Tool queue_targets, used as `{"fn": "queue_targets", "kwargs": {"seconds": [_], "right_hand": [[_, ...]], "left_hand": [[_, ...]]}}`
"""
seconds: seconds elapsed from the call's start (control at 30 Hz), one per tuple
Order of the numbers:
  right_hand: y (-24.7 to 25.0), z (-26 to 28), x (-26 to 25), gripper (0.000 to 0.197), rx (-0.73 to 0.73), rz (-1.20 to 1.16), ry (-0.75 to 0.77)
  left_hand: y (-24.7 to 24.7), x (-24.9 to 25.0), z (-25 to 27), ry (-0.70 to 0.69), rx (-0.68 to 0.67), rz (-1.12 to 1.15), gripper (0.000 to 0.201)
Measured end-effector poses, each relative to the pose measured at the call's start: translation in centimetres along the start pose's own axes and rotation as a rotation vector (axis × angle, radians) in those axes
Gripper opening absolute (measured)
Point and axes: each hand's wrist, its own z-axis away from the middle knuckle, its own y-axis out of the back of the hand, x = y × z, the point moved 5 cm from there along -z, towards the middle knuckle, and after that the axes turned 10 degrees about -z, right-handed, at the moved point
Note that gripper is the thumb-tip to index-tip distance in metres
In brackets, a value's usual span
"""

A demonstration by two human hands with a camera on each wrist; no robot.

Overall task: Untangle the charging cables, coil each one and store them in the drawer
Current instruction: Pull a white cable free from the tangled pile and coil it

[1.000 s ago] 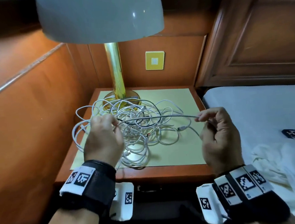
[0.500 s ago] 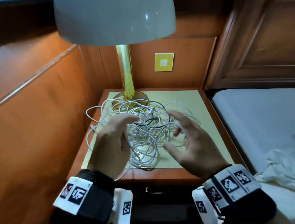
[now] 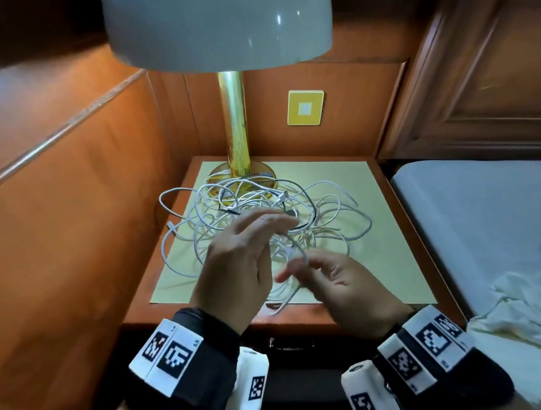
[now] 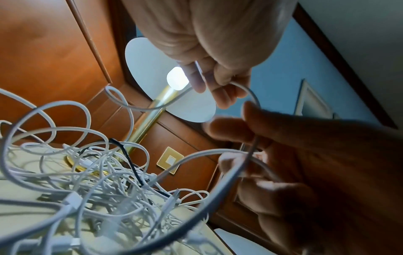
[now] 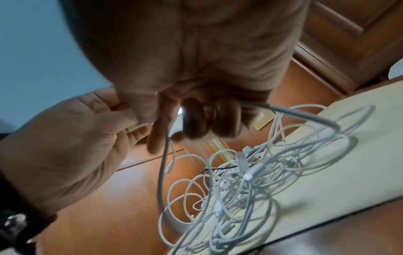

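From the head view I see the tangle of white cables [image 3: 263, 218] heaped on the desk [image 3: 355, 230] in front of the lamp [image 3: 236, 136]. My left hand [image 3: 239, 272] and right hand [image 3: 340, 283] meet above the near side of the heap, both pinching one white cable [image 3: 295, 251] raised between them.

At the left wrist, my left fingers [image 4: 226, 84] curl round that cable, which arcs to the blurred right hand [image 4: 305, 163].

At the right wrist, the right fingers [image 5: 196, 119] are curled on the cable [image 5: 162, 172]; motion blur probably hides the exact pinch. The heap [image 5: 250, 189] lies below.
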Motion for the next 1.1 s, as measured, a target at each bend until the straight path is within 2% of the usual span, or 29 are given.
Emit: {"fn": "queue_targets", "kwargs": {"seconds": [0.07, 0.17, 0.2, 0.27, 0.33, 0.43, 0.53, 0.57, 0.63, 0.77, 0.83, 0.87, 0.93, 0.97, 1.03, 1.1], "right_hand": [[1.5, 0.1, 0.5, 0.038, 0.191, -0.143, -0.008], [5.2, 0.4, 1.3, 0.039, 0.563, -0.405, -0.058], [6.5, 0.5, 1.6, 0.040, 0.687, -0.473, -0.077], [8.6, 0.8, 2.0, 0.040, 0.872, -0.587, -0.093], [9.7, 1.1, 2.5, 0.037, 0.942, -0.636, -0.113], [9.6, 1.1, 3.0, 0.030, 0.864, -0.561, -0.154], [8.1, 0.5, 2.8, 0.011, 0.651, -0.223, -0.146], [7.4, 0.3, 2.5, 0.010, 0.573, -0.113, -0.121], [6.1, 0.2, 2.2, 0.026, 0.446, 0.042, -0.075], [4.2, -0.4, 2.1, 0.069, 0.227, 0.126, -0.033], [3.2, -0.7, 2.3, 0.077, 0.127, 0.089, -0.060], [2.8, -0.9, 2.4, 0.072, 0.089, -0.003, -0.094], [1.8, -1.3, 2.6, 0.049, 0.056, -0.298, -0.171], [1.7, -1.5, 2.7, 0.042, 0.061, -0.319, -0.160], [2.4, -1.7, 2.5, 0.025, 0.166, -0.160, -0.083], [4.1, -1.6, 2.2, 0.018, 0.316, -0.101, -0.034]], "left_hand": [[-0.7, -0.5, 0.1, 0.016, -0.090, -0.100, 0.034], [-2.0, -2.9, 1.2, 0.235, -0.356, -0.343, 0.021], [-2.1, -3.5, 1.4, 0.311, -0.403, -0.379, 0.014], [-1.7, -4.7, 1.4, 0.425, -0.356, -0.438, 0.007], [-0.6, -5.8, 1.1, 0.434, -0.196, -0.490, 0.013], [0.3, -5.8, 0.5, 0.279, -0.002, -0.424, 0.026], [-0.1, -3.2, 0.0, 0.090, 0.043, -0.261, 0.031], [-0.3, -1.9, -0.1, 0.034, 0.038, -0.206, 0.035], [-0.8, 0.7, 0.1, -0.061, 0.001, -0.143, 0.040], [-2.0, 4.3, 1.2, -0.191, -0.116, -0.027, 0.043], [-2.6, 4.8, 1.4, -0.183, -0.178, 0.044, 0.037], [-2.9, 5.0, 1.3, -0.168, -0.205, 0.089, 0.035], [-3.3, 5.5, 1.3, -0.165, -0.259, 0.167, 0.032], [-3.3, 5.9, 1.2, -0.175, -0.279, 0.193, 0.032], [-3.4, 6.2, 1.2, -0.169, -0.280, 0.230, 0.040], [-3.1, 5.3, 1.1, -0.085, -0.188, 0.233, 0.049]]}}
